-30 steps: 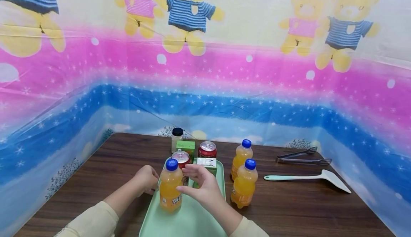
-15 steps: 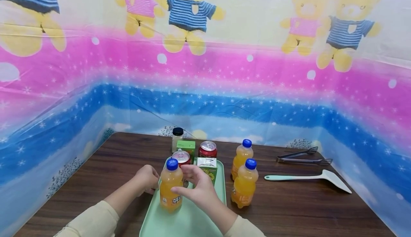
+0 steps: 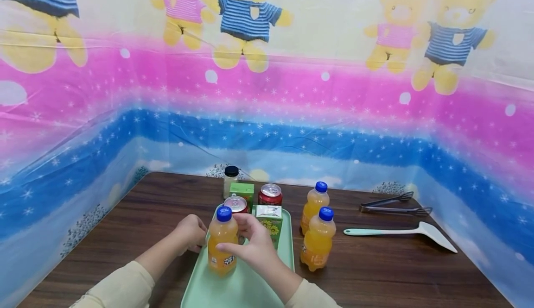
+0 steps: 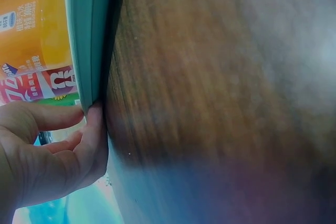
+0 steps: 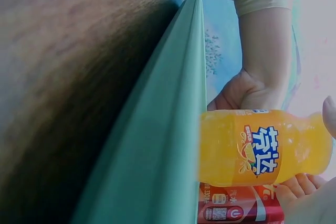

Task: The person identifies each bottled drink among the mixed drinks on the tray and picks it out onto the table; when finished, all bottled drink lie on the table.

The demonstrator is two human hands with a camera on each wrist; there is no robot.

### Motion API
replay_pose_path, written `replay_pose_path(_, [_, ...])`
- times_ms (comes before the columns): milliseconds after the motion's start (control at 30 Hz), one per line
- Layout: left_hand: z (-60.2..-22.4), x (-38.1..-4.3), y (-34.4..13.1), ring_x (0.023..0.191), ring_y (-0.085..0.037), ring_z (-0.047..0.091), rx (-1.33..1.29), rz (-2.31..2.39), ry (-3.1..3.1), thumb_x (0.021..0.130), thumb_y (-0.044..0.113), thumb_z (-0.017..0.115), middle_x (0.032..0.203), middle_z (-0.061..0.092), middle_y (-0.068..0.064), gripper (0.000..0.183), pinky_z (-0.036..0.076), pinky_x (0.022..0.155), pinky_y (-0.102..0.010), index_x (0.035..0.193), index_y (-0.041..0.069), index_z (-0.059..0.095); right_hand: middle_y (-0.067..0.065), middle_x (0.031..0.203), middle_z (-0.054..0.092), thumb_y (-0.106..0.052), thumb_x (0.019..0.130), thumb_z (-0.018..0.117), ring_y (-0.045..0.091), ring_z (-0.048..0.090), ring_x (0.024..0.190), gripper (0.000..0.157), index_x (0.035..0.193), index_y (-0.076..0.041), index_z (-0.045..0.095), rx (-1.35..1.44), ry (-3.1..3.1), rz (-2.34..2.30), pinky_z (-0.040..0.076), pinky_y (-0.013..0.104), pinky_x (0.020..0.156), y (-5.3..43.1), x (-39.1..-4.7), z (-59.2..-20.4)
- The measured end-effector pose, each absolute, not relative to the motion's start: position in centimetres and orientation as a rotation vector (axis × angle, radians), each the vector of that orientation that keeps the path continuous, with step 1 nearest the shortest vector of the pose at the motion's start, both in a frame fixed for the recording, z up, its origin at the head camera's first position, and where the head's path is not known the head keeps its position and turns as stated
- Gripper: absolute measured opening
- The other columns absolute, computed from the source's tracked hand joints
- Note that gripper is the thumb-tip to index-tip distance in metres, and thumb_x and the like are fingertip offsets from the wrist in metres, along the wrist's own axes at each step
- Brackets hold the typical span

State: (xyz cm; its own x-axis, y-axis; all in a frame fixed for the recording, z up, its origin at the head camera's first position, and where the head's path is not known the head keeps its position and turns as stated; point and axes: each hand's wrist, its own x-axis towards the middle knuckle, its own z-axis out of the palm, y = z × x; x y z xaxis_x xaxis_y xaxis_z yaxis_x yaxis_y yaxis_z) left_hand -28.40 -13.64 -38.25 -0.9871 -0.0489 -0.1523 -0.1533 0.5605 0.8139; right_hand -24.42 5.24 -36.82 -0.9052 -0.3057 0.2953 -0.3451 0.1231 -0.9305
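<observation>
My left hand (image 3: 191,234) pinches the left rim of a light green tray (image 3: 246,292) between thumb and fingers; the left wrist view shows the thumb (image 4: 63,115) on the tray's edge. Upright on the tray stands an orange soda bottle (image 3: 221,236) with a blue cap. Around it curls my right hand (image 3: 258,248), thumb across the front and fingers passing behind, partly hidden. Just behind the bottle is a red soda can (image 3: 235,203), mostly covered by it and the fingers. A green drink carton (image 3: 270,224) stands to the right on the tray.
A second carton (image 3: 243,191), another red can (image 3: 270,194) and a black-lidded jar (image 3: 231,178) stand farther back. Two more orange bottles (image 3: 318,243) are right of the tray. Beyond them lie metal tongs (image 3: 394,204) and a pale spatula (image 3: 392,231). A printed curtain (image 3: 267,127) surrounds the table.
My right hand has shifted left, its thumb sliding farther across the bottle, so more of the green carton shows. The left hand and the bottle stay where they were.
</observation>
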Motion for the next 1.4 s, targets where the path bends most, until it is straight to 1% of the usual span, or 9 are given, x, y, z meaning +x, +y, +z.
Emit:
replay_pose_path(200, [-38.2, -28.4, -13.7, 0.063, -0.023, 0.059, -0.204, 1.411, 2.666, 0.074, -0.013, 0.061, 0.079, 0.056, -0.017, 0.014, 0.057, 0.056, -0.036, 0.087, -0.012, 0.057, -0.002, 0.106, 0.060, -0.023, 0.073, 0.081, 0.014, 0.058, 0.100, 0.055, 0.120, -0.011, 0.055, 0.683, -2.332, 1.933, 0.050, 0.032, 0.089, 5.0, -24.4, -36.9])
replay_pose_path(467, [-38.3, -28.5, -13.7, 0.063, -0.023, 0.060, -0.223, 1.409, 2.667, 0.073, -0.013, 0.061, 0.080, 0.056, -0.016, 0.014, 0.057, 0.055, -0.034, 0.087, -0.011, 0.057, -0.001, 0.110, 0.059, -0.020, 0.072, 0.081, 0.016, 0.059, 0.103, 0.060, 0.124, -0.010, 0.052, 0.657, -2.338, 1.942, 0.050, 0.037, 0.090, 4.7, -24.2, -36.7])
replay_pose_path(633, [-38.4, -28.6, -13.7, 0.063, -0.022, 0.059, -0.212, 1.411, 2.671, 0.073, -0.012, 0.061, 0.079, 0.057, -0.016, 0.014, 0.057, 0.055, -0.035, 0.086, -0.011, 0.058, -0.001, 0.110, 0.059, -0.017, 0.071, 0.082, 0.016, 0.060, 0.102, 0.061, 0.123, -0.009, 0.052, 0.659, -2.316, 1.959, 0.050, 0.035, 0.089, 4.4, -24.3, -36.8])
replay_pose_path(833, [-38.4, -28.5, -13.8, 0.064, -0.022, 0.059, -0.200, 1.405, 2.674, 0.074, -0.012, 0.061, 0.079, 0.057, -0.016, 0.013, 0.057, 0.056, -0.035, 0.087, -0.011, 0.058, -0.001, 0.109, 0.060, -0.017, 0.070, 0.083, 0.015, 0.060, 0.101, 0.059, 0.121, -0.009, 0.053, 0.646, -2.306, 1.955, 0.051, 0.033, 0.088, 4.2, -24.3, -36.7])
replay_pose_path(1067, [-38.3, -28.4, -13.7, 0.064, -0.023, 0.059, -0.194, 1.410, 2.671, 0.074, -0.012, 0.061, 0.080, 0.056, -0.017, 0.013, 0.057, 0.056, -0.036, 0.087, -0.012, 0.057, -0.001, 0.109, 0.060, -0.016, 0.070, 0.082, 0.016, 0.060, 0.101, 0.057, 0.120, -0.008, 0.054, 0.632, -2.300, 1.966, 0.051, 0.034, 0.088, 4.1, -24.3, -36.6])
replay_pose_path(1400, [-38.4, -28.7, -13.8, 0.064, -0.022, 0.060, -0.229, 1.424, 2.653, 0.074, -0.013, 0.061, 0.080, 0.056, -0.017, 0.014, 0.057, 0.056, -0.035, 0.087, -0.010, 0.057, 0.001, 0.108, 0.061, -0.013, 0.070, 0.082, 0.018, 0.061, 0.101, 0.056, 0.118, -0.007, 0.055, 0.594, -2.283, 2.029, 0.051, 0.036, 0.088, 4.0, -24.3, -36.3])
